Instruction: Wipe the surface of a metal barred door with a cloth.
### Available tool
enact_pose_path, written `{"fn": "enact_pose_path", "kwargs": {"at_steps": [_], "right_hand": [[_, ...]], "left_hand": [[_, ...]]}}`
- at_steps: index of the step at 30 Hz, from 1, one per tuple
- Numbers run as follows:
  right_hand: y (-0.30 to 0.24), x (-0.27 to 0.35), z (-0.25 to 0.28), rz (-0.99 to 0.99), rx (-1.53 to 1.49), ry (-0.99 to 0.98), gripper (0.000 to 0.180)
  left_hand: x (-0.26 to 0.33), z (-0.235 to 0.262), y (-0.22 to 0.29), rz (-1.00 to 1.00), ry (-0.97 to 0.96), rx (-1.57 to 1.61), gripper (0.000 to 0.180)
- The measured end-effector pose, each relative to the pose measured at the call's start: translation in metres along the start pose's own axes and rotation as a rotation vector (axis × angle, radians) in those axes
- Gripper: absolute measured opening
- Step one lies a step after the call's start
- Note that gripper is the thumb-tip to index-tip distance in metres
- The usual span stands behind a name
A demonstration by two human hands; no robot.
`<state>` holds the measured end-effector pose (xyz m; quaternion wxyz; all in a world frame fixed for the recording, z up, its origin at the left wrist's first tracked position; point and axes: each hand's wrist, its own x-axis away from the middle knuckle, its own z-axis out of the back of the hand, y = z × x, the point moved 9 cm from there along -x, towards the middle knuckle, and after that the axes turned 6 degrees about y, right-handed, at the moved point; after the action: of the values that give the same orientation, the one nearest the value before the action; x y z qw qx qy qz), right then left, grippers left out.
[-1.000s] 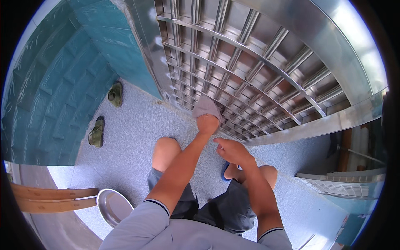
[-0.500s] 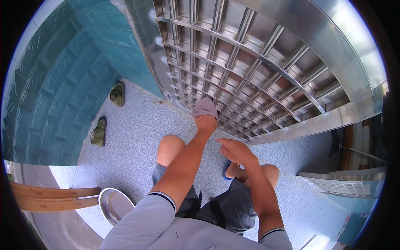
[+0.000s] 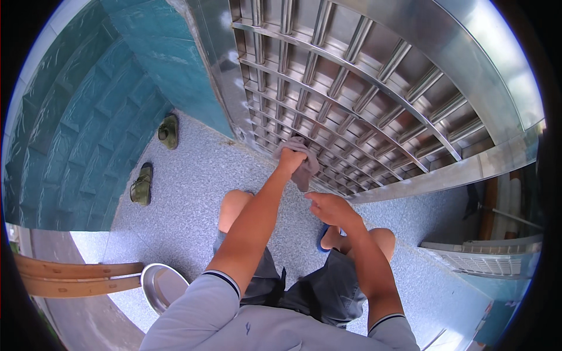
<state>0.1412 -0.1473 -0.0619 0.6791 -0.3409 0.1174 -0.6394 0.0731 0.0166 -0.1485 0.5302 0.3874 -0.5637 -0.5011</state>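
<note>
A greyish-mauve cloth [image 3: 304,174] is bunched in my left hand [image 3: 291,158], whose fingers are closed round it. Part of the cloth lies against the lower bars of a stainless steel door grille [image 3: 374,82], and a loose end hangs below my fingers. To the right of the cloth, my right hand [image 3: 332,209] hovers over my knee area, with the index finger stretched out and the other fingers loosely bent. Nothing shows in that hand.
Two green shoes [image 3: 168,131] lie along the teal tiled wall [image 3: 76,146] on the left. A metal basin [image 3: 153,292] stands on the speckled floor [image 3: 170,199] beside a wooden stool or bench [image 3: 82,278]. At the right is a white slatted panel [image 3: 480,260].
My left hand has shifted slightly right and upward on the grille, and the cloth has turned so that a loose end now hangs down. The right hand is nearly still.
</note>
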Motion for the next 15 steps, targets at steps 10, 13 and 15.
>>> {"fn": "enact_pose_path", "kwargs": {"at_steps": [10, 13, 15], "right_hand": [[-0.013, -0.020, -0.010, -0.016, 0.007, -0.053, 0.035], [-0.008, -0.018, -0.010, -0.007, -0.004, -0.043, 0.035], [-0.005, -0.017, -0.011, -0.018, -0.013, -0.049, 0.035]], "left_hand": [[0.059, -0.002, -0.062, 0.364, -0.262, 0.018, 0.019], [0.053, 0.005, -0.045, 0.349, -0.143, 0.240, 0.019], [0.047, 0.009, -0.033, 0.214, -0.079, 0.285, 0.020]]}}
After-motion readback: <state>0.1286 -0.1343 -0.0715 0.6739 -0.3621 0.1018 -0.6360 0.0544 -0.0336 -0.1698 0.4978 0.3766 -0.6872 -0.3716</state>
